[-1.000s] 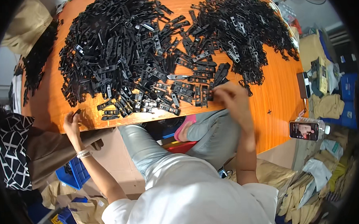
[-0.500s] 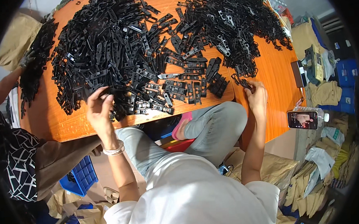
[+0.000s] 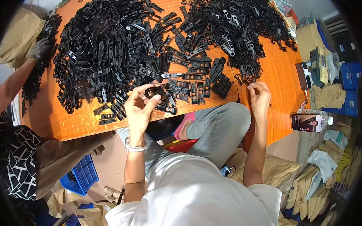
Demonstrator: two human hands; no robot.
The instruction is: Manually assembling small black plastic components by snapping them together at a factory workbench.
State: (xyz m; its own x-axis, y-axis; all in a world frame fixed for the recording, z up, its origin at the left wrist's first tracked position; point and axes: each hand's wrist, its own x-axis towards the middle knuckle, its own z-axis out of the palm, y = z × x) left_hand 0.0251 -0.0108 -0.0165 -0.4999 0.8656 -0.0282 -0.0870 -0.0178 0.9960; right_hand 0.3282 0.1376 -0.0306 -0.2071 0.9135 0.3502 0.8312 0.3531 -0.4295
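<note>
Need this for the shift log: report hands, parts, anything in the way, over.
Left hand pinching a black part. Right hand at the lower edge of the right pile, grip unclear. Loose black parts lie between the hands.

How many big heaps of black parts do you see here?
3: the far-left heap by a co-worker's gloved hand, the large heap left of centre, and the right-hand heap. Others may be hidden.

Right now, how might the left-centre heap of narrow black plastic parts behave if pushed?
The heap would probably shift piecemeal, since its parts lie jumbled and crisscrossed. Slotted ones may snag together. Edge pieces might slide on the glossy orange tabletop.
</note>
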